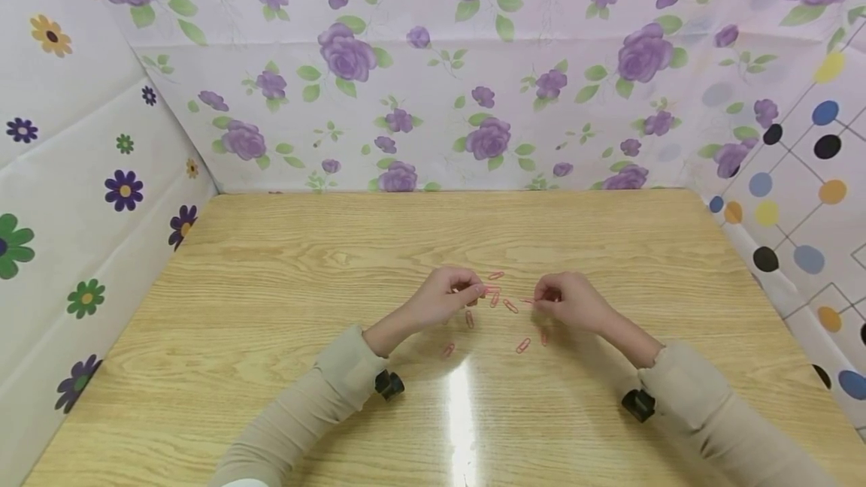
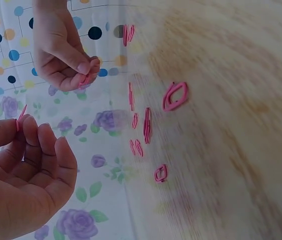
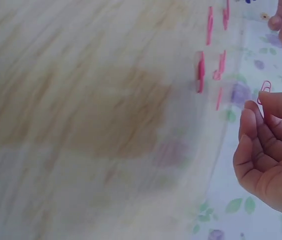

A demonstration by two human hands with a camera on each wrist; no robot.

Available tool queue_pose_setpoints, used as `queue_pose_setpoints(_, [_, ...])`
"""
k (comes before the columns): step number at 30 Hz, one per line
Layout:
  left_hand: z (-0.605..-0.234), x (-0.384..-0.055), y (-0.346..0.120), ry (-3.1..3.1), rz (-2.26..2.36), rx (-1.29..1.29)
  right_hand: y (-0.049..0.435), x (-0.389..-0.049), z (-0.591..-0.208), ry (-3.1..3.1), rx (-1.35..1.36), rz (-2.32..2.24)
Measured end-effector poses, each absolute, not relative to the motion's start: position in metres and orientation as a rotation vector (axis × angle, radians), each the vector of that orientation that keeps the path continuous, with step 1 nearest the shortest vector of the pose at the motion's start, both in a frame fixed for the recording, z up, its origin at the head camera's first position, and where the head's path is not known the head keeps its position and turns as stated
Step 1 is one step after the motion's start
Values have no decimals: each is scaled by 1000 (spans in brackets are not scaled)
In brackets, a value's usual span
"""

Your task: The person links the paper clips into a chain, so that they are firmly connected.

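Beige sleeves (image 1: 291, 415) enter from the near side, closest to the head camera. Floral cloth (image 1: 433, 115) stands along the far edge. Wooden table (image 1: 203, 307): loose clips (image 1: 523, 346) lie near mid-width, well apart from the far, left and right edges. Judged: ample room sideways and upward; tightest spot is the gap between the 2 hands.

Left hand (image 1: 443, 296): thumb and index finger pinch 1 left-held clip (image 2: 22, 112), the other fingers loosely bent. Right hand (image 1: 575, 300): same pinch on 1 right-held clip (image 3: 266, 87), its loop showing past the thumb. Hands apart.

Loose clips: pink, wire, flat on the wood, several bunched beside the left hand. Handling (judged): very light, stiff but springy, likely smooth and slightly slippery; not fragile, though could bend if forced. Best hold: fingertips at 1 end, leaving the other loop exposed. Flat ones may need a fingernail under the wire.
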State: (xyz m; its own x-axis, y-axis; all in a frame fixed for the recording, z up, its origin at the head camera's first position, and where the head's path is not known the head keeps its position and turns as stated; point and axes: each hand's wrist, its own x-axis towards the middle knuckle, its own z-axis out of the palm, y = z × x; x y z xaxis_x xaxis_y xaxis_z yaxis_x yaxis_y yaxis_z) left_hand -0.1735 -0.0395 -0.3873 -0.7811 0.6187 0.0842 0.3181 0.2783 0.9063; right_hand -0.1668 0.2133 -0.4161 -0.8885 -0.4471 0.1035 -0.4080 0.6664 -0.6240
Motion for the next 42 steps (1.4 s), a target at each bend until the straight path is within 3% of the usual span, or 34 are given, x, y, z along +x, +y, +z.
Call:
queue_pose_setpoints(21, [-393, -177, -39, 2197, 1586, 855, 199, -158, -402, 2962, -1042, -1232])
queue_pose_setpoints(42, [-387, -182, -31, 2088, 1683, 866, 183, -159, -396, 3084, -1144, -1404])
